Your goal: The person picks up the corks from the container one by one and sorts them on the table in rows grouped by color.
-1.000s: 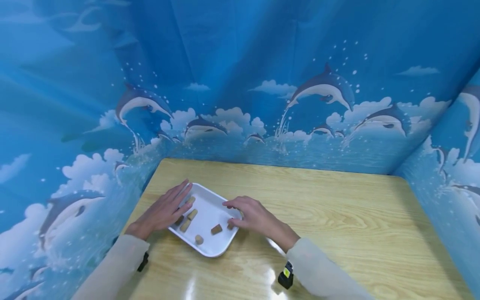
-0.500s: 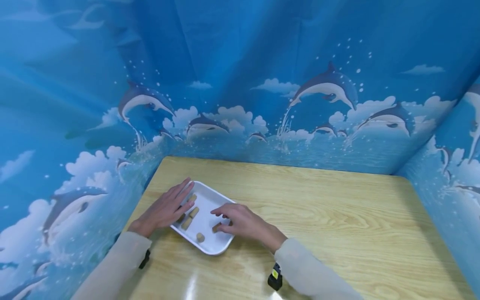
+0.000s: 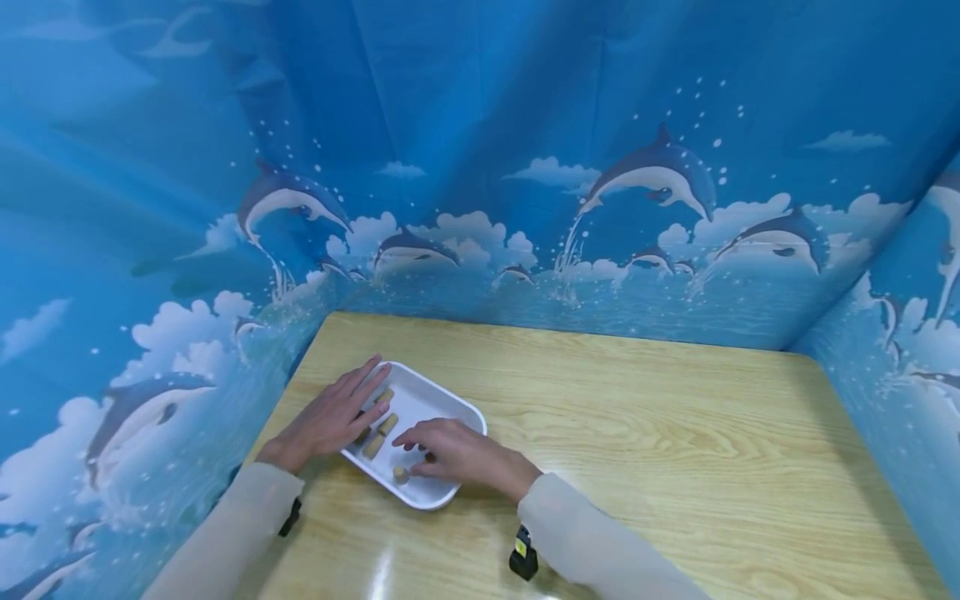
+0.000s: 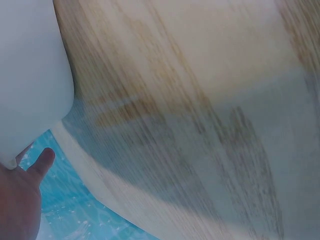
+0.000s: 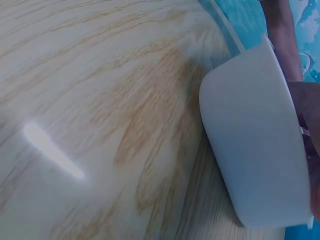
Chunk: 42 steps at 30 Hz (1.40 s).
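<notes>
A white tray (image 3: 472, 418) holds several small wooden pieces. My left hand (image 3: 327, 421) lies over its left side with straight, slightly spread fingers, and partly covers the pieces there. Two tan pieces (image 3: 373, 447) lie beside its thumb. Over the tray's near right part is my right hand (image 3: 453, 454), its fingers loosely bent and the thumb apart from the index finger. The thumb tip is right by a short tan piece (image 3: 401, 475). A brown piece (image 3: 430, 457) shows between thumb and fingers; most of it is hidden.
The tray stands on the left part of a wood-grain table (image 3: 660, 433). A blue dolphin-print curtain (image 3: 480, 167) encloses the back and sides. Both wrists wear small dark devices, such as the black box (image 3: 523, 557) under the right wrist.
My right hand has moved left across the tray, from the brown pieces at its right side toward the short tan piece. The left hand keeps its place.
</notes>
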{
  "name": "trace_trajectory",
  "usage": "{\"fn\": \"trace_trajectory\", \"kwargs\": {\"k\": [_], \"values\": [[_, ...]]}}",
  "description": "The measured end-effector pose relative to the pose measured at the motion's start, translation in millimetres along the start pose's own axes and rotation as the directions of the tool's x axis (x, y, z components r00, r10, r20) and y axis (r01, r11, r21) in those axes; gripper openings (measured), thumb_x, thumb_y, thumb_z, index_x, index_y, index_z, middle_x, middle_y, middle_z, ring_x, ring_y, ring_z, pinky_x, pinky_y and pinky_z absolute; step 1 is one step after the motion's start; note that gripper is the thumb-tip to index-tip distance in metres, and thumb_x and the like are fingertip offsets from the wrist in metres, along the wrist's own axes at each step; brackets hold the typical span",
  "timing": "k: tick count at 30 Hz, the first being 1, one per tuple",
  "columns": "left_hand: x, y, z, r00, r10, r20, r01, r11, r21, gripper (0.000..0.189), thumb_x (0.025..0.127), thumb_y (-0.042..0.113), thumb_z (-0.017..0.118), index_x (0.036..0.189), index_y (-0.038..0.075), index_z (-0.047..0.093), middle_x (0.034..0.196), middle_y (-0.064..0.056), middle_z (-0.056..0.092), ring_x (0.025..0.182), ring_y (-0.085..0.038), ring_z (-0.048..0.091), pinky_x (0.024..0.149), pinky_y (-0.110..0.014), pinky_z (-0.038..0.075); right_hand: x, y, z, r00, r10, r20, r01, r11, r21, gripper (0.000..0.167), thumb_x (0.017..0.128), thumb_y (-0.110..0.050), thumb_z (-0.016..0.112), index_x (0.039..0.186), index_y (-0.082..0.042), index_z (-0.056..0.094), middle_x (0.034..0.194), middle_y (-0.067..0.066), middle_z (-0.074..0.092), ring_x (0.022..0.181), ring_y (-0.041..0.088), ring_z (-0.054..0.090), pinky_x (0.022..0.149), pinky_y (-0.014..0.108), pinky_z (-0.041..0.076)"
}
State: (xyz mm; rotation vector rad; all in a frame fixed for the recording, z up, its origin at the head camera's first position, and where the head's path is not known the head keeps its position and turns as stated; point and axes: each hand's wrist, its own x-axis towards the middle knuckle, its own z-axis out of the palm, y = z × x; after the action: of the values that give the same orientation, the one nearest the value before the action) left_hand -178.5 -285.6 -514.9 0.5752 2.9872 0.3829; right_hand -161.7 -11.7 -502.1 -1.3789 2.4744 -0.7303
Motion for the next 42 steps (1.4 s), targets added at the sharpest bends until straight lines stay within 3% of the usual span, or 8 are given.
{"fn": "trace_trajectory", "kwargs": {"k": [12,18,26,30,34,37,42], "values": [[-0.7,-0.8,0.9,1.000,0.018,-0.004,-0.018,1.000,-0.017,0.071,0.116,0.055,0.042,0.176,0.024,0.021,0.185,-0.011,0.014,0.165,-0.045,0.027,0.130,-0.072,0.029,15.3,-6,15,0.994,-0.006,0.106,0.023,0.986,-0.163,0.030,0.098,-0.029,0.084,0.127,-0.025,0.080,0.118,-0.011,0.080,0.107,0.001,0.071,0.096,0.012,0.052],[-1.0,-1.5,1.7,1.000,0.022,-0.012,-0.022,0.999,-0.027,0.069,0.116,0.053,0.043,0.176,0.026,0.023,0.184,-0.011,0.015,0.165,-0.045,0.028,0.129,-0.072,0.030,16.5,-10,13,0.992,-0.017,0.127,0.041,0.981,-0.189,0.026,0.098,-0.028,0.083,0.124,-0.026,0.081,0.116,-0.012,0.080,0.104,-0.001,0.070,0.095,0.011,0.052],[-0.3,0.3,2.7,1.000,0.014,-0.008,-0.014,1.000,-0.015,0.069,0.116,0.054,0.043,0.176,0.025,0.025,0.184,-0.012,0.015,0.165,-0.045,0.029,0.129,-0.072,0.030,10.2,-9,8,0.995,0.035,0.088,-0.025,0.993,-0.114,0.025,0.102,-0.032,0.079,0.127,-0.029,0.081,0.120,-0.015,0.079,0.107,0.002,0.070,0.093,0.015,0.054],[0.1,0.2,2.3,1.000,0.011,-0.018,-0.011,1.000,0.005,0.068,0.116,0.054,0.043,0.176,0.025,0.025,0.184,-0.012,0.016,0.164,-0.044,0.030,0.129,-0.071,0.031,6.7,-7,1,0.999,-0.021,0.044,0.023,0.998,-0.061,0.026,0.104,-0.025,0.076,0.130,-0.023,0.080,0.122,-0.011,0.081,0.110,0.002,0.072,0.098,0.012,0.053],[0.2,-0.2,2.3,1.000,0.014,-0.028,-0.013,1.000,0.014,0.068,0.116,0.052,0.045,0.175,0.025,0.026,0.184,-0.013,0.017,0.164,-0.044,0.031,0.128,-0.071,0.032,2.5,-4,-7,0.998,-0.064,-0.006,0.064,0.998,0.026,0.027,0.105,-0.016,0.073,0.132,-0.015,0.079,0.117,-0.002,0.081,0.101,0.005,0.074,0.089,0.007,0.051],[0.3,-0.1,2.5,1.000,0.010,-0.030,-0.010,1.000,0.018,0.068,0.116,0.051,0.045,0.175,0.025,0.027,0.184,-0.013,0.017,0.164,-0.045,0.032,0.128,-0.071,0.032,-2.3,-1,-11,0.997,-0.070,-0.041,0.074,0.994,0.086,0.029,0.105,-0.012,0.072,0.134,-0.011,0.078,0.115,0.002,0.080,0.094,0.003,0.071,0.084,0.006,0.051],[0.7,0.7,3.4,1.000,-0.007,-0.021,0.007,1.000,0.017,0.068,0.116,0.051,0.046,0.175,0.024,0.027,0.184,-0.014,0.017,0.164,-0.045,0.031,0.128,-0.072,0.032,-11.5,3,-16,0.994,-0.063,-0.092,0.074,0.989,0.125,0.031,0.105,-0.012,0.071,0.135,-0.011,0.078,0.115,0.003,0.079,0.097,0.001,0.070,0.088,0.010,0.056]]}}
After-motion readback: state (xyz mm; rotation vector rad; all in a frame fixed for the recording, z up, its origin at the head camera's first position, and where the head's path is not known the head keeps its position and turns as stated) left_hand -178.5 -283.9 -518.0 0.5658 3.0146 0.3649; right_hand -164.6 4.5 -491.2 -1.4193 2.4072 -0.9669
